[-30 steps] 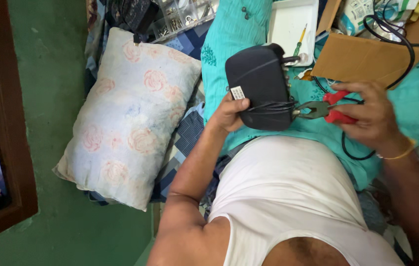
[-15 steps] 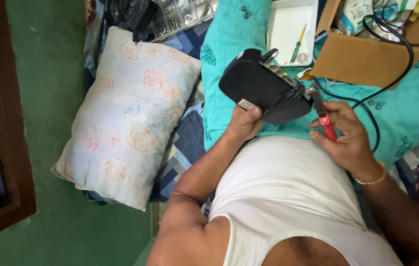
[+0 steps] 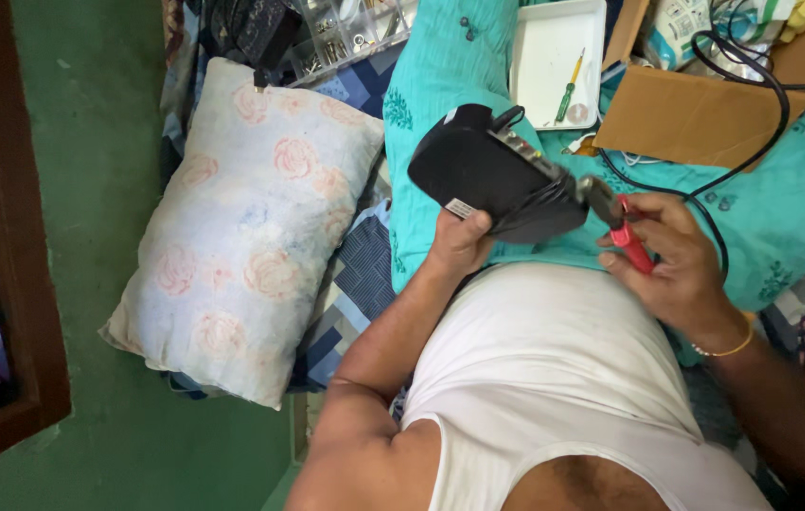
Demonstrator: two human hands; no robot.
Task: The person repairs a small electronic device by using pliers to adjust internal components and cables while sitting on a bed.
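While the left hand [image 3: 459,244] clasps the black plastic adapter box [image 3: 495,176] above the teal cloth [image 3: 752,203], the right hand [image 3: 672,260], at three o'clock, grips red-handled pliers [image 3: 622,225] whose tip could slip and nick the black cord [image 3: 535,201].

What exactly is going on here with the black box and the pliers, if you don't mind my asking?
A person seated on a teal cloth holds a black power adapter up in the left hand. The right hand grips red-handled pliers, whose jaws meet the adapter's cable end. Behind lie a white tray with a small screwdriver, a cardboard box and a floral pillow.
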